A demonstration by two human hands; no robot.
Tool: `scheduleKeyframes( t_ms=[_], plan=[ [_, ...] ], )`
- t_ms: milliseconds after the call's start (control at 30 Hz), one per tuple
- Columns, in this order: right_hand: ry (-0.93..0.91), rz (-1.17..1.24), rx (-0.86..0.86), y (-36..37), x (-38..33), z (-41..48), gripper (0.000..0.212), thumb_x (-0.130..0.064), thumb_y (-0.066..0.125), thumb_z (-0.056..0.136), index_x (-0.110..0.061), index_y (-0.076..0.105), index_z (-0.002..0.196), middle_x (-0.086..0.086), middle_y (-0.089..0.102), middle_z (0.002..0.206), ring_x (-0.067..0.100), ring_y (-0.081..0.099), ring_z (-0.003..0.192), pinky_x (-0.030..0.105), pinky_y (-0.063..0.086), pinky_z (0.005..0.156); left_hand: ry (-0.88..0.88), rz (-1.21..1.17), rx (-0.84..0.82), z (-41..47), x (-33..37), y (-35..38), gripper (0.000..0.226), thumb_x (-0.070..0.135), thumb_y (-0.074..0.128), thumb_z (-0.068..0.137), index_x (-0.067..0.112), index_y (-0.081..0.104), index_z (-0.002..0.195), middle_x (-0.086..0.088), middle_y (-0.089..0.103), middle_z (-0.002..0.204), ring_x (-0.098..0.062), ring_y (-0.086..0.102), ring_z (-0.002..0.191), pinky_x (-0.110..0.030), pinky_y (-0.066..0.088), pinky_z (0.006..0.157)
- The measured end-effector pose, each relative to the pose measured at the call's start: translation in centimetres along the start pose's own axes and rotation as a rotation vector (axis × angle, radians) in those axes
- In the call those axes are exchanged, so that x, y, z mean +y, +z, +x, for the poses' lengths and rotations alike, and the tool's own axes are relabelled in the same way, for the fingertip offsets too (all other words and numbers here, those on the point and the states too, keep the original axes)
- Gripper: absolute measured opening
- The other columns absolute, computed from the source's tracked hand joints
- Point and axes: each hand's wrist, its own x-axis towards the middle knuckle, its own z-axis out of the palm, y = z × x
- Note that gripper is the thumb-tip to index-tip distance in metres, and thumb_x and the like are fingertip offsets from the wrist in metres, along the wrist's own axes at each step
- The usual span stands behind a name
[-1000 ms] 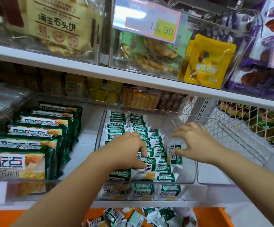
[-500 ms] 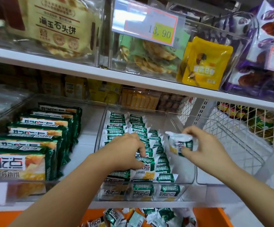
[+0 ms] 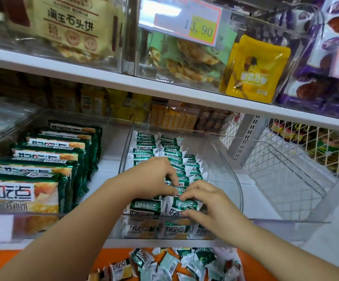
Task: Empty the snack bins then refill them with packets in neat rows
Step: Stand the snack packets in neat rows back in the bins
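Observation:
A clear plastic bin [image 3: 228, 157] on the lower shelf holds rows of small green-and-white snack packets [image 3: 165, 148] standing on edge. My left hand [image 3: 154, 179] rests on the near part of the rows, fingers curled and pinching packet tops. My right hand [image 3: 207, 203] is close beside it at the front right of the rows, fingers pinching a green packet [image 3: 181, 205] among the near packets. The bin's right side is bare.
A second clear bin [image 3: 8, 138] at left holds larger green packets [image 3: 42, 179] in a row. An empty clear bin [image 3: 286, 179] stands to the right by a wire basket. Loose small packets [image 3: 164, 264] lie on an orange surface below the shelf. The upper shelf overhangs.
My right hand lifted a small packet from the bin's right side, carried it left and set it down at the near rows beside my left hand, which stayed put.

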Motion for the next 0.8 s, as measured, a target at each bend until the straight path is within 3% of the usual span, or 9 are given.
scheduleKeyframes(
  t_ms=[100,200,267,400,533,667,733,800],
  plan=[
    [-0.027,-0.091,-0.002,0.3,0.7,-0.5,0.032,-0.029,0.067,0.087,-0.031,0.066,0.118,-0.015,0.045,0.098,0.002,0.045,0.092,0.016,0.041,0.077,0.008,-0.042,0.005,-0.2,0.3,-0.6,0.016,0.027,0.063,0.09,0.02,0.074,0.099,0.026,0.049,0.083,0.005,0.05,0.078,-0.022,0.042,0.083],
    [-0.08,-0.215,-0.022,-0.3,0.4,-0.8,0.031,-0.039,0.051,0.092,-0.038,0.06,0.123,-0.012,0.043,0.101,0.007,0.039,0.094,0.026,0.045,0.074,0.012,-0.029,0.01,-0.5,0.6,-0.7,0.017,0.031,0.06,0.092,0.025,0.073,0.101,0.025,0.053,0.087,-0.004,0.053,0.09,-0.028,0.044,0.09],
    [-0.114,-0.291,-0.016,-0.6,0.1,-1.0,0.035,-0.04,0.043,0.092,-0.04,0.057,0.123,-0.01,0.045,0.106,0.007,0.038,0.094,0.024,0.044,0.071,0.003,0.033,-0.004,-0.9,0.9,-0.4,0.025,0.043,0.057,0.091,0.031,0.068,0.112,0.017,0.054,0.109,-0.009,0.043,0.108,-0.034,0.038,0.1],
    [-0.125,-0.333,0.062,-0.2,0.3,-1.5,0.036,-0.028,0.061,0.088,-0.042,0.057,0.12,-0.007,0.051,0.109,0.009,0.043,0.092,0.023,0.041,0.069,-0.008,0.255,-0.067,-1.8,1.6,0.1,0.047,0.056,0.05,0.091,0.036,0.052,0.133,0.01,0.034,0.146,-0.013,0.026,0.135,-0.036,0.024,0.113],
    [0.067,-0.099,0.19,0.3,0.3,-1.0,0.027,-0.035,0.074,0.078,-0.033,0.067,0.104,-0.018,0.049,0.098,0.004,0.048,0.095,0.027,0.046,0.081,-0.033,0.383,-0.054,-2.7,1.5,0.5,0.049,0.056,0.049,0.091,0.044,0.043,0.137,0.01,0.023,0.153,-0.015,0.014,0.142,-0.049,0.011,0.118],
    [0.174,-0.012,0.112,-0.1,0.0,-0.5,0.021,-0.04,0.076,0.074,-0.03,0.067,0.09,-0.022,0.043,0.099,0.003,0.049,0.095,0.032,0.045,0.089,-0.046,0.403,-0.046,-3.2,1.6,0.9,0.049,0.054,0.049,0.091,0.045,0.038,0.139,0.013,0.017,0.155,-0.014,0.009,0.144,-0.053,0.005,0.118],
    [0.167,-0.045,0.06,-0.9,-0.3,-0.6,0.026,-0.045,0.071,0.078,-0.031,0.067,0.1,-0.024,0.042,0.106,0.001,0.046,0.105,0.028,0.041,0.096,-0.064,0.395,-0.079,-3.2,1.6,0.9,0.051,0.054,0.048,0.092,0.046,0.035,0.14,0.014,0.012,0.156,-0.014,0.005,0.145,-0.055,0.004,0.118],
    [0.175,-0.085,0.036,-1.5,-0.4,-0.3,0.042,-0.047,0.06,0.086,-0.035,0.055,0.126,-0.021,0.039,0.129,0.002,0.035,0.125,0.024,0.031,0.106,-0.091,0.374,-0.116,-3.3,1.5,0.8,0.053,0.053,0.046,0.093,0.046,0.029,0.142,0.011,0.007,0.158,-0.016,0.001,0.147,-0.058,0.002,0.117]
  ],
)
